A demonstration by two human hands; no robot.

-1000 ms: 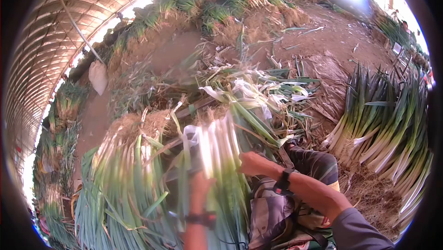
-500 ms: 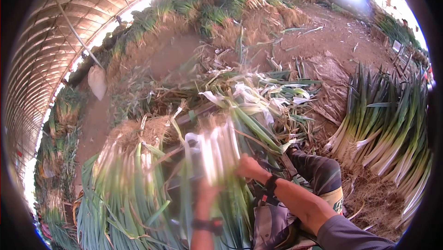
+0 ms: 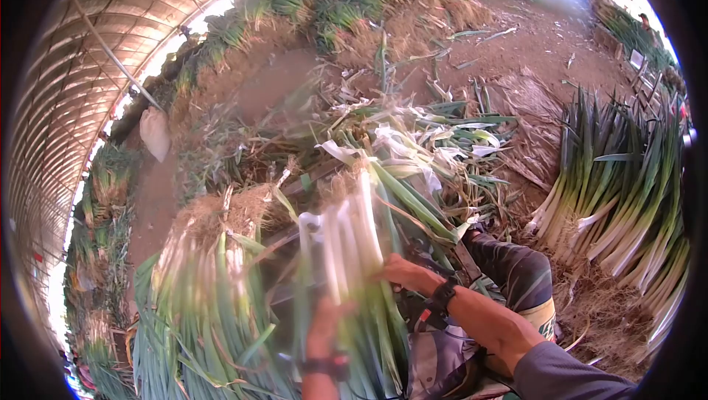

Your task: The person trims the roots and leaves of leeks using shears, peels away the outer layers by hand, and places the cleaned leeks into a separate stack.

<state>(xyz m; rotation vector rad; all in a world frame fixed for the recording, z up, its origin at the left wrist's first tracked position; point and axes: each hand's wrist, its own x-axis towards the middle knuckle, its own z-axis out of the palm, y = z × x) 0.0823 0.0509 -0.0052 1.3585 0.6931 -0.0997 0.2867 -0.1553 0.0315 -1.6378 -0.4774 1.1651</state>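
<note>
The right hand (image 3: 402, 271) is curled in at the right edge of the middle bunch of long green onions (image 3: 350, 252); whether its grip is clenched on any stalks, I cannot tell. The left hand (image 3: 331, 317) is blurred over the green part of the same bunch, its grip too smeared to read. It sits a little lower in view than in the earlier frames. The bunch lies with its roots (image 3: 343, 182) away from the person and its leaves toward them. Its rightmost white shafts now show sharper, and those beside them are more blurred than before.

Just left of it lies another bunch (image 3: 199, 289), roots also pointing away. Beyond the roots spreads a heap of stripped leaves and pale skins (image 3: 413, 149) on the dirt floor (image 3: 287, 83). To the right, past the person's knee (image 3: 520, 274), a large pile of onions (image 3: 612, 193) fans out, roots nearest, with a crumpled sheet (image 3: 527, 130) beside it. More onion heaps (image 3: 354, 12) line the floor's far edge.
</note>
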